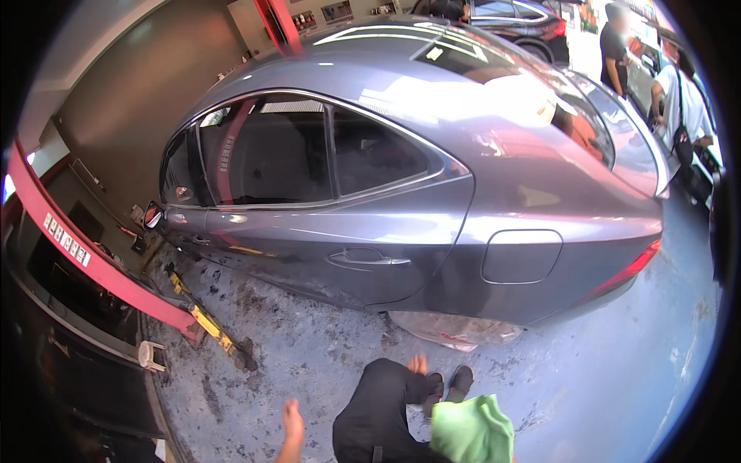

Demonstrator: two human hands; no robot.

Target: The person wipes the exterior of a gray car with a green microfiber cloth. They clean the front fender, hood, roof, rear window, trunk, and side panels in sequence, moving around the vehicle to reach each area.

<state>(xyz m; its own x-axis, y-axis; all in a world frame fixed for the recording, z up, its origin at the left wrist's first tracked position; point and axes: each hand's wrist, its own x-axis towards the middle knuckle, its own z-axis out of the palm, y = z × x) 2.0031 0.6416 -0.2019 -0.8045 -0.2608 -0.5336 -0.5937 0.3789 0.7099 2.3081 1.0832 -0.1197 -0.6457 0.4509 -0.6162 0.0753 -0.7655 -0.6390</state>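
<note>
My left hand (pixel 292 420) is raised at the lower edge, seen edge-on with its fingers stretched out and nothing visible in it. A light green cloth (pixel 472 432) hangs at the lower right, apparently in my right hand, which the cloth hides. Dark clothing (pixel 374 409) fills the space between them. Past it show two dark shoes (pixel 461 380) and a blurred hand (pixel 417 363); whose it is I cannot tell. Ahead stands a glossy grey car (pixel 363 239), side on, its windows shut. Neither of my hands touches it. Crumpled clear plastic sheeting (pixel 455 330) covers its rear wheel.
A red lift post (pixel 100 262) rises at the left, with a yellow-and-black lift arm (pixel 212 328) low on the blue, stained floor (pixel 285 347). Beside it stands a small white stool (pixel 151 356). Two people (pixel 683 104) are at the far right, near another car. A dark car (pixel 513 29) stands behind.
</note>
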